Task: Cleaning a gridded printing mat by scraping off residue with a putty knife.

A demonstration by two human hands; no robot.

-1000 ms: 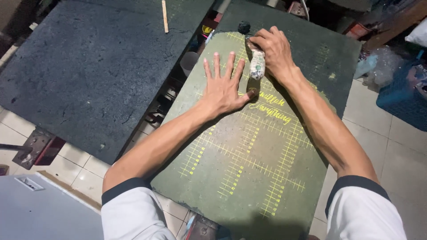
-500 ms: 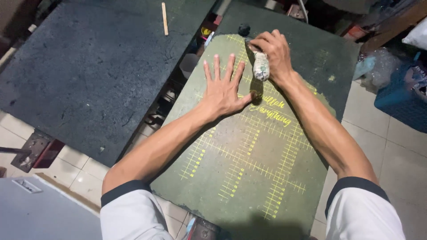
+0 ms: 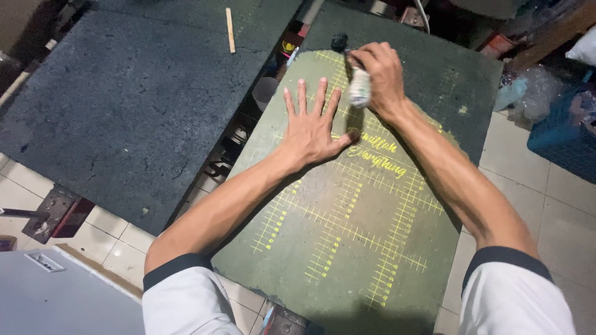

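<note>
Fingers of the left hand (image 3: 312, 127) stay spread flat on the green board with yellow grid lines (image 3: 347, 205). Right hand (image 3: 380, 75) grips a small white-wrapped tool (image 3: 359, 88), which has slid a bit toward the board's far edge, still rubbing there.

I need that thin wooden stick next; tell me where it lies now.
In the head view the wooden stick lies at upper left on the dark board, near its far edge, left of the green board under both hands.
</note>
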